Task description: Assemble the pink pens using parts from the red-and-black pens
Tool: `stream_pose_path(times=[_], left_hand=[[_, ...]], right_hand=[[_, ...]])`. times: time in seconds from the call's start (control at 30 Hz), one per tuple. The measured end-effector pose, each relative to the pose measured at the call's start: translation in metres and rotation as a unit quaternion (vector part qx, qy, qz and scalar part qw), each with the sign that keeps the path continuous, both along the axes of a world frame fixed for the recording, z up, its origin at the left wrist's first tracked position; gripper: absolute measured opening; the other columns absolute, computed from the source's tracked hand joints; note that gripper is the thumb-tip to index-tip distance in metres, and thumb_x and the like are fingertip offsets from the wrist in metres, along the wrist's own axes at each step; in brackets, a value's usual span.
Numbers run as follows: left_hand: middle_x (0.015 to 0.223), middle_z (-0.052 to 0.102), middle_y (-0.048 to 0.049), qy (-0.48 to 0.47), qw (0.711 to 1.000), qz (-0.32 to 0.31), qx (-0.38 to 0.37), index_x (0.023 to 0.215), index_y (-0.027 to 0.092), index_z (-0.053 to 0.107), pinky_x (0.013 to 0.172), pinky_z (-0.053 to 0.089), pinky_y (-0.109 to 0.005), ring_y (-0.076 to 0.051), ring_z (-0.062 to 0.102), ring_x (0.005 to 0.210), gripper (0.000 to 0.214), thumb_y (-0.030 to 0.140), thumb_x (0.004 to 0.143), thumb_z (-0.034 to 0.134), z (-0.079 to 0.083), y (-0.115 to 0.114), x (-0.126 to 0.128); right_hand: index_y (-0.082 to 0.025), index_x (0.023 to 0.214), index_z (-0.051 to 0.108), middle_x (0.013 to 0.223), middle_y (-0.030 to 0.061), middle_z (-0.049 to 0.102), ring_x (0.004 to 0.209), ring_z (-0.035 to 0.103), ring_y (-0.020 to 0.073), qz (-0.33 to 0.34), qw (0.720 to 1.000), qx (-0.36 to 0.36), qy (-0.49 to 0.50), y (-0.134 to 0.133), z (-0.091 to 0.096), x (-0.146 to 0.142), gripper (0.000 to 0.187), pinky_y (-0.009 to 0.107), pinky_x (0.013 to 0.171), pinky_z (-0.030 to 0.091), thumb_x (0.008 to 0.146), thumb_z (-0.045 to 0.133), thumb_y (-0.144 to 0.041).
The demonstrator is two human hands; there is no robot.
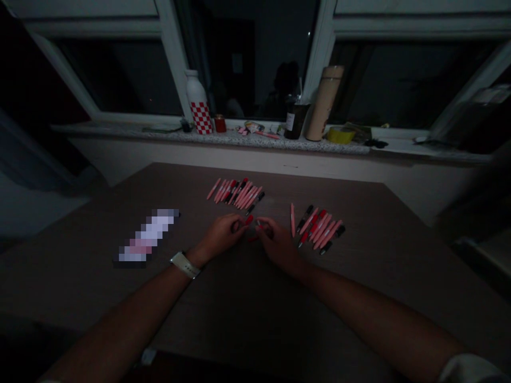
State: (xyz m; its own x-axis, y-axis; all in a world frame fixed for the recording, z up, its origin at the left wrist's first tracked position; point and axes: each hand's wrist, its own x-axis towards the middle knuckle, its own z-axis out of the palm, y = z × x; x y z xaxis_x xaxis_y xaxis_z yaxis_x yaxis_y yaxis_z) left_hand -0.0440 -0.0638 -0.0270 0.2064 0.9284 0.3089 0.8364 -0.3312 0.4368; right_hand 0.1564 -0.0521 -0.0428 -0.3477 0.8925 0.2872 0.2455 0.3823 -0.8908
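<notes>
1. The left hand [219, 235] is curling its thumb and fingers into a ring, and it seems to be pinching a small red piece [249, 219] at the fingertips, which holds the piece up where both hands meet.
2. The right hand [278, 246] is reaching across from the right, half closed, with its fingers [263, 225] curving towards a second red piece [254, 239]. The fingers hide too much to tell whether they are gripping it.
3. A pale watch [184, 265] is sitting on the left wrist, well clear of the work.
4. A far group of pink pens [235, 192] is lying just beyond the hands, and a right group of pink pens [317, 227] is lying just to the right of the right hand. Their slanted, side-by-side order appears to be keeping each pen separate and within easy reach.
5. A pixelated object [147, 238] is lying flat to the left, apart from the pens.
6. All of this is resting on a brown table [351, 276].
7. Beyond the table, a checkered white bottle [198, 101], a dark bottle [296, 121], a tan flask [324, 103] and a yellow tape roll [340, 135] are standing along a granite windowsill [223, 139], apparently kept out of the working area.
</notes>
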Motion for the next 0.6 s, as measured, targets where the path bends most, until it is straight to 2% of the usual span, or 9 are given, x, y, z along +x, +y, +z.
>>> stream_pose_path(times=[0.17,0.43,0.6], left_hand=[[0.074,0.060,-0.0005,0.001,1.000,0.000,0.005,0.088,0.019,0.066,0.058,0.035,-0.026,-0.015,0.054,0.065,0.022,0.037,0.093,0.054,-0.0006,0.0002,0.0000],[0.073,0.061,-0.0006,-0.004,1.000,-0.001,0.003,0.088,0.019,0.066,0.057,0.034,-0.026,-0.015,0.054,0.064,0.021,0.035,0.093,0.054,0.0014,-0.0007,0.0023],[0.074,0.062,-0.0007,-0.011,1.000,0.001,0.004,0.087,0.019,0.066,0.058,0.035,-0.025,-0.015,0.055,0.065,0.022,0.036,0.094,0.054,0.0043,-0.0017,0.0034]], right_hand=[[-0.020,0.129,0.057,0.097,0.0052,0.073,0.086,0.068,0.0183,0.019,1.000,-0.013,0.010,0.0005,-0.0012,-0.0003,0.037,0.031,0.078,0.051,0.096,0.052,-0.036],[-0.021,0.121,0.057,0.084,0.0016,0.072,0.079,0.068,0.0173,0.017,0.999,-0.027,0.022,0.0014,-0.0033,-0.0006,0.029,0.030,0.073,0.050,0.096,0.050,-0.035],[-0.019,0.120,0.052,0.088,0.0031,0.072,0.080,0.068,0.0174,0.006,0.999,-0.033,0.037,0.0015,-0.0054,-0.0015,0.031,0.030,0.072,0.050,0.094,0.054,-0.036]])
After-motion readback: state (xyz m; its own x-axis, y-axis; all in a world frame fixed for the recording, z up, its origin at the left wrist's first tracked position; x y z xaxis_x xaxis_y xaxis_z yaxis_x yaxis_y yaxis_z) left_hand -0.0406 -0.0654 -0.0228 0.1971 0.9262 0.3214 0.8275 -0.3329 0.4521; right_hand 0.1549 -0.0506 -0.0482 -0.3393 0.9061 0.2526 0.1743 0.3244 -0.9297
